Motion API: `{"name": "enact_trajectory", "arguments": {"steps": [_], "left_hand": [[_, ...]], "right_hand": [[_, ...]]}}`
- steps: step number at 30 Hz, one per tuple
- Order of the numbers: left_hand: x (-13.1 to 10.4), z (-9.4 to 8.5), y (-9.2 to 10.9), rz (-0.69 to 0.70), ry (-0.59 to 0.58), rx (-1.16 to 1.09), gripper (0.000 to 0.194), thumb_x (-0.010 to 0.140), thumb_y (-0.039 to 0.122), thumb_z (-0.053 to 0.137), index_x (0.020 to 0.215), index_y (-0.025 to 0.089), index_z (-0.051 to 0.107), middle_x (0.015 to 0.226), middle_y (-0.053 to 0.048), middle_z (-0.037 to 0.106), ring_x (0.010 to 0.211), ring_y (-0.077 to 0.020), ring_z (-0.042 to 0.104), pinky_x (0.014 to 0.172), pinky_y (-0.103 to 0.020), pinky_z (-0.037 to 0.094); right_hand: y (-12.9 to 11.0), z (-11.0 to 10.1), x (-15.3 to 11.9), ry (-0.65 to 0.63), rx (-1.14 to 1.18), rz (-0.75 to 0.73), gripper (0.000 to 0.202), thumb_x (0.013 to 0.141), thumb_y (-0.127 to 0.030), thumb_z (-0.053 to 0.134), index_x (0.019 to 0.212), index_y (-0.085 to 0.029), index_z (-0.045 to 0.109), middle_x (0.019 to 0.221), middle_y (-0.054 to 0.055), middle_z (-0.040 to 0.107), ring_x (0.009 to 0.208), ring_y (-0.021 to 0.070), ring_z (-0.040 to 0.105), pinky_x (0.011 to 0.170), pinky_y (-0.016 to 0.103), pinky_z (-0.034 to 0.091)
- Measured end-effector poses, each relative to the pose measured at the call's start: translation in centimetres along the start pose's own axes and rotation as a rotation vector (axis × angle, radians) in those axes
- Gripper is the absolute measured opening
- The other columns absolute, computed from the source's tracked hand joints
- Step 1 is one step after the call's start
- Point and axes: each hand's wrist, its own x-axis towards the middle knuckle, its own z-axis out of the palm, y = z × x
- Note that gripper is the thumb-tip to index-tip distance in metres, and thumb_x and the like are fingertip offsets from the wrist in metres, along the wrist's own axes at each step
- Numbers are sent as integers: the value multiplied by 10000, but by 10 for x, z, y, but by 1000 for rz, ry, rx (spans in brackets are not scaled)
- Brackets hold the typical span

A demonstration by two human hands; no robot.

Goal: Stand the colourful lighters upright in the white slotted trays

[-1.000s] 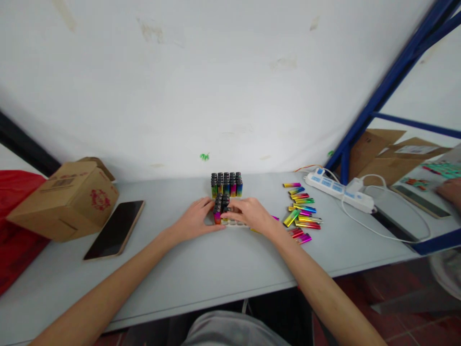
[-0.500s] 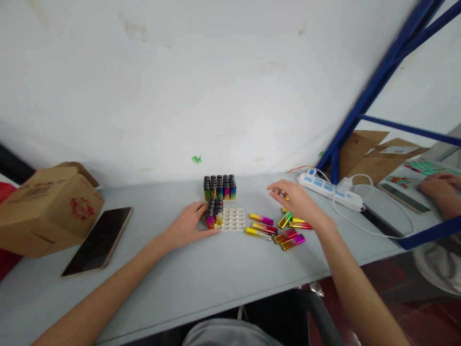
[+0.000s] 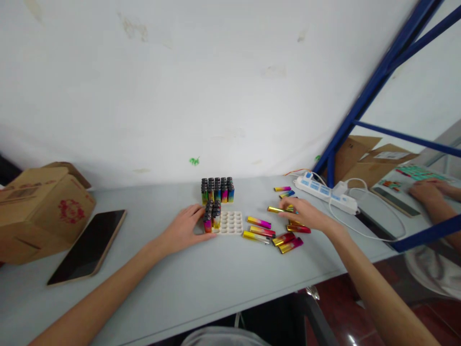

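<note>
My left hand (image 3: 185, 226) rests on the table with its fingers apart, beside the white tray (image 3: 231, 223) with round holes. Several lighters (image 3: 212, 214) stand upright in the tray's left part. Behind it, more lighters (image 3: 217, 190) with black tops stand in a tight block. My right hand (image 3: 300, 213) is over a loose pile on the right, fingers closed on a gold lighter (image 3: 275, 209) that points left. Other shiny lighters (image 3: 260, 231) lie flat between the tray and my right hand, in yellow, red and purple.
A cardboard box (image 3: 45, 211) and a phone (image 3: 88, 246) are at the left. A white power strip (image 3: 326, 193) with cables lies at the right, near a blue metal frame (image 3: 360, 108). Beyond the frame are another person's hands (image 3: 430, 189).
My right hand has come down onto the loose lighters and taken hold of a gold one. The view has shifted slightly. My left hand stays beside the tray.
</note>
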Motion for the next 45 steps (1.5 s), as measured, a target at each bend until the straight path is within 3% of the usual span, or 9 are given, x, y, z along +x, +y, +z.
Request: {"name": "enact_trajectory", "arguments": {"steps": [5, 10, 13, 17, 23, 30, 34, 40, 45], "left_hand": [[-1, 2, -3, 18, 7, 7, 785, 900, 890, 743, 1280, 205, 777, 1341, -166, 768, 1234, -405, 747, 1149, -544, 609], [-1, 3, -5, 24, -1, 6, 784, 899, 882, 764, 1279, 196, 777, 1346, -175, 769, 1235, -406, 739, 1147, -556, 606], [0, 2, -3, 32, -1, 2, 755, 899, 868, 779, 1240, 195, 786, 1292, -161, 774, 1199, -399, 744, 1121, -549, 613], [0, 1, 0, 43, 7, 7, 735, 910, 842, 794, 1253, 192, 775, 1275, -156, 768, 1181, -387, 742, 1110, -532, 609], [-1, 1, 0, 49, 4, 3, 738, 908, 832, 804, 1271, 191, 767, 1274, -158, 770, 1179, -385, 739, 1115, -535, 606], [-1, 0, -3, 36, 2, -8, 711, 889, 825, 825, 1248, 213, 778, 1282, -143, 774, 1182, -383, 747, 1115, -524, 611], [-1, -1, -1, 34, 9, -8, 725, 888, 835, 817, 1246, 206, 781, 1275, -147, 777, 1179, -390, 746, 1108, -532, 616], [-1, -3, 1, 35, 7, -16, 696, 897, 812, 823, 1243, 208, 780, 1276, -144, 772, 1191, -386, 744, 1123, -528, 612], [-1, -2, 0, 34, 0, -19, 712, 895, 825, 816, 1252, 210, 775, 1289, -153, 775, 1192, -391, 742, 1118, -536, 610]], "right_hand": [[-22, 17, 26, 346, 233, 20, 524, 1014, -732, 714, 1112, -223, 794, 795, 24, 712, 685, 205, 582, 669, 335, 469], [-66, 49, 78, 519, 572, 32, 655, 877, -876, 774, 830, -227, 696, 701, -13, 577, 691, 183, 515, 663, 325, 436], [-98, 70, 104, 443, 763, 2, 734, 892, -971, 664, 760, -257, 561, 723, -7, 571, 700, 183, 537, 677, 327, 485], [-125, 95, 116, 171, 916, -55, 697, 958, -968, 572, 901, -273, 563, 757, -9, 629, 665, 189, 616, 679, 343, 567], [-130, 124, 105, 104, 940, 32, 682, 954, -972, 564, 950, -292, 516, 698, -83, 454, 520, 142, 432, 479, 281, 373], [-149, 120, 95, 338, 530, 52, 705, 1011, -884, 462, 669, -269, 425, 636, -32, 432, 664, 162, 405, 618, 315, 302], [-158, 119, 92, 355, 477, 69, 640, 979, -781, 495, 614, -282, 327, 586, -45, 333, 631, 144, 341, 611, 327, 248], [-151, 124, 96, 357, 412, 59, 452, 914, -521, 566, 601, -277, 350, 581, -46, 329, 624, 146, 329, 599, 321, 235], [-147, 124, 94, 385, 410, 23, 481, 965, -593, 534, 633, -274, 392, 590, -35, 396, 634, 159, 358, 609, 317, 271]]}}
